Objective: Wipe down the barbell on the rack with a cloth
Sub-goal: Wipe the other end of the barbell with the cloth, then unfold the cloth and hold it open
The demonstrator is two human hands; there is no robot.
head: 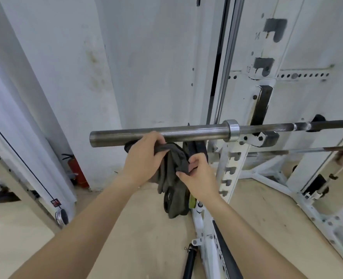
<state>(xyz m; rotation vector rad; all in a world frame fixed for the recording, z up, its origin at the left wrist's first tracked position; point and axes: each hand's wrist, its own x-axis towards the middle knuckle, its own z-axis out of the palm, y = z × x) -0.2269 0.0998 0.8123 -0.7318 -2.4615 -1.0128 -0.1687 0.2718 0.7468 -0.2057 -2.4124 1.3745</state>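
Barbell (166,134) lies level across the white rack (234,158), its bare sleeve end jutting out to the left of the upright, a bright collar (232,130) marking where sleeve gives way to shaft; it looks heavy, rigid steel that will not shift under a wipe, smooth enough on the sleeve for cloth to slide, so I judge it wants no gripping at all, only the cloth wrapped round it. One dark cloth (173,168) hangs just below the sleeve, soft and limp, a long tail drooping toward the floor; best taken bunched, as it is. Left hand (144,158) has its fingers (159,140) curled shut on the upper fold, close under the bar; right hand (196,174) pinches the cloth's right edge, fingers closed on it. Counted: one barbell, one cloth, two hands; a second, thinner bar (297,151) sits lower on the rack.
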